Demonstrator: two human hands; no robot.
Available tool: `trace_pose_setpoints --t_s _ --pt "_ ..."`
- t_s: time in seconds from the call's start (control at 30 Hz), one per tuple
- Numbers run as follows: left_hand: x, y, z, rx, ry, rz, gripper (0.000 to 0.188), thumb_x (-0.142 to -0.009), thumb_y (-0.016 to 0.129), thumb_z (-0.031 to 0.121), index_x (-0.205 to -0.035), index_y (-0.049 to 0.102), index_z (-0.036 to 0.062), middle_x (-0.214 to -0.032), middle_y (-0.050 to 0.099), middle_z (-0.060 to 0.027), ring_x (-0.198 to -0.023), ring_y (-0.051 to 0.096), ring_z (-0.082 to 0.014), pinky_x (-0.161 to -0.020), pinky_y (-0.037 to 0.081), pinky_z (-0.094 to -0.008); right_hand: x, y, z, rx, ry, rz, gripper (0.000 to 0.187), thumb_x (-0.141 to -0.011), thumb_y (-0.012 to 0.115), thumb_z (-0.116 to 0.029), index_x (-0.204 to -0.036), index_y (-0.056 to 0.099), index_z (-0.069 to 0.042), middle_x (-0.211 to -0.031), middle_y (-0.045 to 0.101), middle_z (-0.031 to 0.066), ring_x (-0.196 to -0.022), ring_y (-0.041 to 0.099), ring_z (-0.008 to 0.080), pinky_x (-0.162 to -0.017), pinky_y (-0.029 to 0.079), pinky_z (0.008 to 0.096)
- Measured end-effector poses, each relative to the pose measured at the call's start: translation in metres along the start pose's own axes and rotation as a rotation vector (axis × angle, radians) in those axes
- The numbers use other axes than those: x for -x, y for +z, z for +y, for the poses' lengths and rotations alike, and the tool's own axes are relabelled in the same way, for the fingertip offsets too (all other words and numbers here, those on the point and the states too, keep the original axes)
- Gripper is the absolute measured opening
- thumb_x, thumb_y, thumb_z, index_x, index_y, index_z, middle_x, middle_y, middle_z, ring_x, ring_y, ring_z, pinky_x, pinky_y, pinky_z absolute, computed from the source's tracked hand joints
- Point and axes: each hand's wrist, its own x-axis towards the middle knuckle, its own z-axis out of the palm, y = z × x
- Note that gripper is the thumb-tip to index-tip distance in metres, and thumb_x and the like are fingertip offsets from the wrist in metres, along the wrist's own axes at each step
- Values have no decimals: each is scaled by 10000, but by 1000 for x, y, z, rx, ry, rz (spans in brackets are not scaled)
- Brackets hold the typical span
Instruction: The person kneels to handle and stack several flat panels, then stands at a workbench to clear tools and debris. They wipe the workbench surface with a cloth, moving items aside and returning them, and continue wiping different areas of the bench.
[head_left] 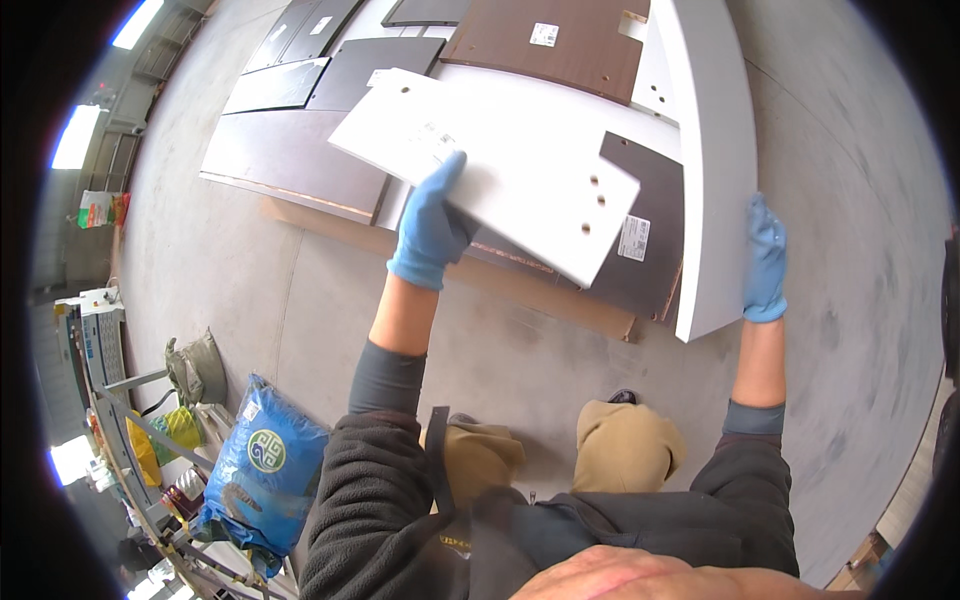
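Observation:
My left hand (434, 232) is gloved in blue and closed on the edge of a white panel (515, 165). The thumb lies on its upper face; the other fingers are hidden beneath. This panel has a label, one hole at its far left corner and several along its right end, and it is tilted above a stack of boards. My right hand (765, 262), in a matching glove, grips the outer side of a long white board (718, 150) standing on edge at the stack's right. The parts of that hand behind the board are hidden.
Brown, dark and grey boards (290, 150) lie over a white surface, with cardboard (520, 295) beneath. A blue sack (270, 465) and a grey-green bag (197, 368) are at lower left, next to a metal-framed rack (100, 350). Concrete floor (850, 250) extends to the right.

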Motion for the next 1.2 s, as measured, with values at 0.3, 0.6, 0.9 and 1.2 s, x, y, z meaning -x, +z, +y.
trace_pose_setpoints --t_s 0.3,0.6,0.9,1.2 --pt "116 -1 46 -636 -314 41 462 -1126 566 303 -1492 574 23 -1280 689 -40 -1088 669 -128 -878 572 -306 -6 33 -124 -677 394 -606 396 -1065 658 -351 -989 699 36 -835 642 -30 -785 553 58 -709 494 276" --pt "247 67 119 -329 -380 152 622 -954 768 506 -1360 675 44 -1009 649 35 -783 524 -50 -597 402 -227 15 -8 -297 -488 469 -782 376 -1043 675 -340 -1244 767 -35 -913 786 148 -800 746 213 -734 575 363" --pt "370 155 261 -122 -278 163 477 -984 747 304 -1344 699 -5 -1181 756 -82 -1091 708 -196 -969 563 -371 -10 -83 -456 -86 12 -897 499 -1020 682 -456 -1318 734 -58 -801 737 196 -732 728 395 -695 579 481" --pt "515 168 377 108 -60 188 471 -990 726 209 -1401 658 -11 -1273 735 -99 -1150 707 -222 -1024 558 -380 -30 -102 -631 -171 -403 -905 526 -1017 685 -459 -1334 707 -40 -777 721 186 -700 712 387 -647 559 490"
